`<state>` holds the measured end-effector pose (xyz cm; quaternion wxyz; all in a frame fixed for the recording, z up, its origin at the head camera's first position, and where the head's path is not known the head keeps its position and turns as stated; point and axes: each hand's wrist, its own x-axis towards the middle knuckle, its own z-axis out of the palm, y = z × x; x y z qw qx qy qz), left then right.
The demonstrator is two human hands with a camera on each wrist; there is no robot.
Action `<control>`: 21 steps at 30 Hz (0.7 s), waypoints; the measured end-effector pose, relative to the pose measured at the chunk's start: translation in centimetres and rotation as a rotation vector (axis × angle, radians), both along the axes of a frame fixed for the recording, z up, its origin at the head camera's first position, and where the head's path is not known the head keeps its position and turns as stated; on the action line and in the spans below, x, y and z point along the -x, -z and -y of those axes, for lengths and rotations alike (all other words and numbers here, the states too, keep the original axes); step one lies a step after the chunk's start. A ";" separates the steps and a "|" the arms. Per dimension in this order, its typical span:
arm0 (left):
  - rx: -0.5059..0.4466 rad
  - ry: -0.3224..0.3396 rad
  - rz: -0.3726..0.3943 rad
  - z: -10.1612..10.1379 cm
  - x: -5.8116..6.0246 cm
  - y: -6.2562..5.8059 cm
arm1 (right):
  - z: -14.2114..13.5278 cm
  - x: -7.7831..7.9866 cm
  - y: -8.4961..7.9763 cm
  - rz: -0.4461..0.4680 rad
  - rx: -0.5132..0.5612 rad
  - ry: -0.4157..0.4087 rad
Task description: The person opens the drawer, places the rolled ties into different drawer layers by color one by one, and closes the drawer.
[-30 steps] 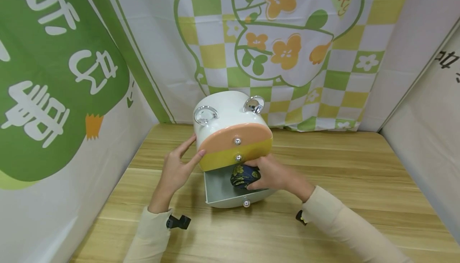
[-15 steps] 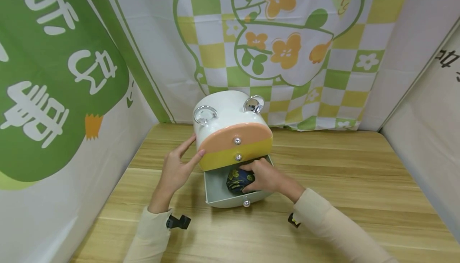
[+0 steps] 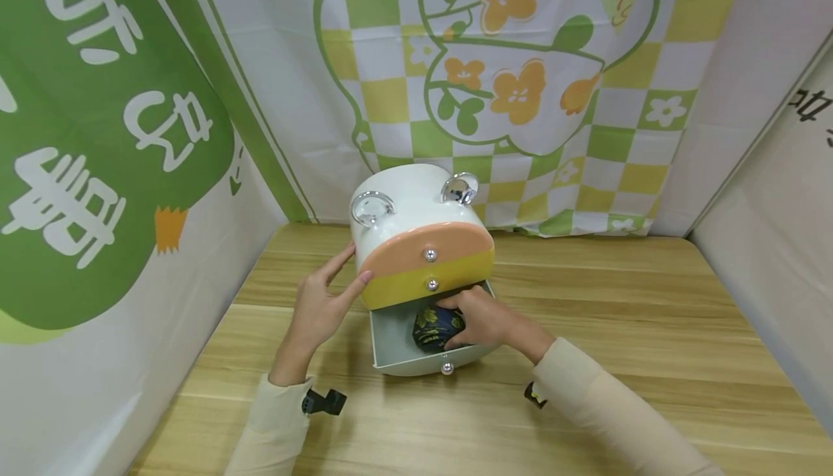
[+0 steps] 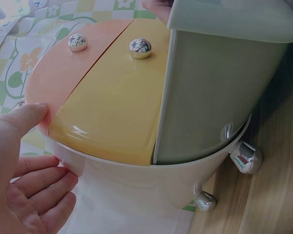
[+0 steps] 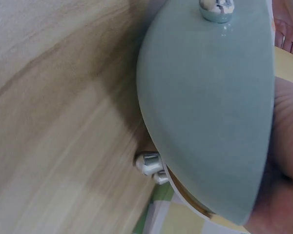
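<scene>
A small white storage cabinet (image 3: 410, 190) with rounded sides and shiny silver ears stands on the table. Its orange top drawer (image 3: 397, 255) and yellow middle drawer (image 3: 393, 290) are closed. The grey-green bottom drawer (image 3: 390, 346) is pulled out. Inside it lies a rolled-up dark blue cloth (image 3: 431, 330) with yellow-green flowers. My right hand (image 3: 484, 317) reaches in over the drawer's right side and grips the roll between thumb and fingers. My left hand (image 3: 319, 309) rests against the cabinet's left side, its thumb (image 4: 31, 117) at the edge of the orange front.
The cabinet stands on silver feet (image 4: 246, 157) on a wood-grain table (image 3: 605, 338). A checked green, yellow and white cloth (image 3: 625, 136) hangs right behind it. Printed panels (image 3: 97, 172) rise at the left, and a pale one (image 3: 774, 230) at the right.
My right hand, with the cloth roll, has shifted a little left and lower in the drawer over the second, then stayed nearly still. The left hand and cabinet have not moved.
</scene>
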<state>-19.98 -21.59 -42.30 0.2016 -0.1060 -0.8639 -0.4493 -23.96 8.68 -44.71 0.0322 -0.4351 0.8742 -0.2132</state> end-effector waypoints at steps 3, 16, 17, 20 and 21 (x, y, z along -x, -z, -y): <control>-0.004 0.004 -0.003 0.0 0.0 0.0 | -0.3 -0.2 -0.5 0.001 0.007 -0.007; -0.009 0.005 -0.006 -0.1 0.1 0.0 | -2.2 -2.8 -4.1 0.082 0.107 0.065; -0.009 0.006 -0.005 -0.1 0.1 0.0 | -2.3 -3.1 -4.3 0.068 0.112 0.073; -0.003 0.001 -0.006 -0.1 0.1 0.1 | -2.4 -4.2 -5.0 0.026 0.131 0.092; -0.001 -0.001 -0.007 -0.1 0.1 0.1 | -2.5 -4.6 -5.1 0.006 0.134 0.099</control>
